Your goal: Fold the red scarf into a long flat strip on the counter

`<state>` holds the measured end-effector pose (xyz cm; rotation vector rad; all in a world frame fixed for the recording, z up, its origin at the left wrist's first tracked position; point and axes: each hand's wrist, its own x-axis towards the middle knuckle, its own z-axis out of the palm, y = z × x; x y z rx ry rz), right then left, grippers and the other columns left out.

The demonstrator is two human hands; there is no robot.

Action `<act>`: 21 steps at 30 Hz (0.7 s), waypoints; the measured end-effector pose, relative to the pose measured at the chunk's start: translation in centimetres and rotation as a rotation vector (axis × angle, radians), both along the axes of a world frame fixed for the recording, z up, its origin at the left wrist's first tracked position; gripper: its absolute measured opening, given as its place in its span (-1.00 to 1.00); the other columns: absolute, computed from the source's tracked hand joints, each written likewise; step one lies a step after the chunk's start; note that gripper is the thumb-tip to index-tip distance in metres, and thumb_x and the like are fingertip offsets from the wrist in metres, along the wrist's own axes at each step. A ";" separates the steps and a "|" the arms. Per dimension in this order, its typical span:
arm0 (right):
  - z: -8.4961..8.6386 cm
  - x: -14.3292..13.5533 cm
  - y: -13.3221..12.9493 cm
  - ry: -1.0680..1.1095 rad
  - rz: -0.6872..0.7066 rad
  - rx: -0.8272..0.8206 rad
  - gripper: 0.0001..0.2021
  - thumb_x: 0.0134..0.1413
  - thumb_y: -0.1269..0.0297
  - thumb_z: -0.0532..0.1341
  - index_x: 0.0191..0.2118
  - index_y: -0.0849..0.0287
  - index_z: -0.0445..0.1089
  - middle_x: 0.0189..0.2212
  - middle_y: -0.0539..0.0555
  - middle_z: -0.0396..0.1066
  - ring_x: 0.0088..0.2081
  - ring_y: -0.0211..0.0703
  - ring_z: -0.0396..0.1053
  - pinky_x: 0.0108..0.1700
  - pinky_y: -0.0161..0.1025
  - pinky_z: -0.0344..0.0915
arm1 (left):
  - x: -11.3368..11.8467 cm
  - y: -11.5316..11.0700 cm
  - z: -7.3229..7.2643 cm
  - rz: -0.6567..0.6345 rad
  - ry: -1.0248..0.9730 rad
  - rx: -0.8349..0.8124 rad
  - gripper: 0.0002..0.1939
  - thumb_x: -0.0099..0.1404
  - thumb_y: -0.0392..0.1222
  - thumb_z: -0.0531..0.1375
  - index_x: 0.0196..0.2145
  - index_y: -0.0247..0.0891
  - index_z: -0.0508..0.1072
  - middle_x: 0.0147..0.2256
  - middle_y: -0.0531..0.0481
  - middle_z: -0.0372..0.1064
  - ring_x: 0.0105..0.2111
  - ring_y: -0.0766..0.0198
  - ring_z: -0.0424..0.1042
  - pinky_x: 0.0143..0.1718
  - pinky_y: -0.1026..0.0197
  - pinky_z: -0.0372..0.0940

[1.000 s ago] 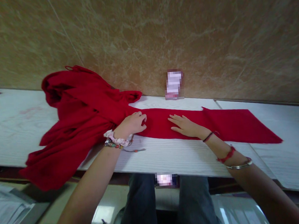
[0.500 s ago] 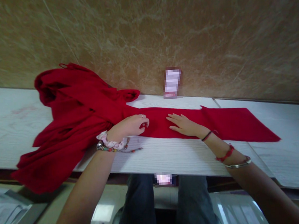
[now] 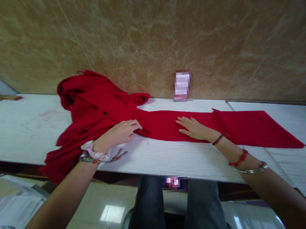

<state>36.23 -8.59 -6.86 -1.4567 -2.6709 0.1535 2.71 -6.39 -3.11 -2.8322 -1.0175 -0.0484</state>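
A red cloth (image 3: pixel 148 125) lies across the white tabletop (image 3: pixel 171 158), bunched in a heap at the left, where part of it hangs over the near edge, and stretched into a flat strip toward the right. The left hand (image 3: pixel 120 133) rests at the strip's near edge with its fingers curled, seemingly nipping the fabric. Just to its right, the right hand (image 3: pixel 196 129) lies flat with fingers spread, palm down on the strip; a blurred small box (image 3: pixel 182 86) stands against the marbled wall (image 3: pixel 163 37) behind.

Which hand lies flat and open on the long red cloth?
The right hand, fingers spread flat on the smoothed red cloth. The left hand curls at the bunched end instead.
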 end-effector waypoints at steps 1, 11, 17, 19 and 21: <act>0.0 0.0 0.0 0.000 -0.001 0.003 -0.44 0.25 0.01 -0.13 0.27 0.15 0.06 0.28 0.17 0.00 0.29 0.02 -0.10 0.24 0.19 -0.08 | -0.1 -0.2 0.0 0.007 0.030 0.059 -0.69 0.22 -0.39 0.03 -0.13 -0.23 0.42 -0.11 -0.07 0.39 -0.10 0.23 0.36 -0.04 0.21 0.20; -0.2 0.0 0.2 -0.018 0.007 0.015 -0.44 0.25 0.03 -0.13 0.27 0.20 0.05 0.28 0.18 -0.01 0.29 0.03 -0.09 0.23 0.18 -0.06 | 0.2 -1.0 0.4 -0.071 0.123 0.143 -0.73 0.31 -0.38 0.01 -0.11 -0.26 0.42 -0.11 -0.11 0.40 -0.12 0.22 0.37 -0.07 0.20 0.21; -0.3 0.1 0.1 -0.024 0.014 0.026 -0.44 0.26 0.03 -0.14 0.27 0.19 0.06 0.28 0.18 -0.01 0.29 0.02 -0.08 0.23 0.15 -0.04 | 0.7 -1.0 0.8 -0.116 0.131 0.074 -0.76 0.32 -0.26 0.04 -0.10 -0.25 0.40 -0.13 -0.07 0.42 -0.16 0.21 0.39 -0.07 0.19 0.18; -0.3 0.1 0.2 -0.026 0.016 0.033 -0.44 0.26 0.03 -0.14 0.27 0.19 0.06 0.28 0.19 0.00 0.29 0.02 -0.08 0.23 0.15 -0.04 | 0.7 -0.8 0.9 -0.161 0.156 0.065 -0.77 0.28 -0.26 0.08 -0.11 -0.24 0.40 -0.16 -0.06 0.43 -0.19 0.21 0.39 -0.09 0.19 0.17; -0.4 0.1 0.2 -0.019 0.020 0.037 -0.44 0.26 0.03 -0.15 0.27 0.19 0.06 0.27 0.19 0.00 0.29 0.03 -0.08 0.23 0.16 -0.04 | 0.5 -0.5 0.8 -0.197 0.194 0.104 -0.76 0.26 -0.34 0.06 -0.12 -0.22 0.40 -0.17 -0.06 0.42 -0.20 0.21 0.38 -0.08 0.18 0.14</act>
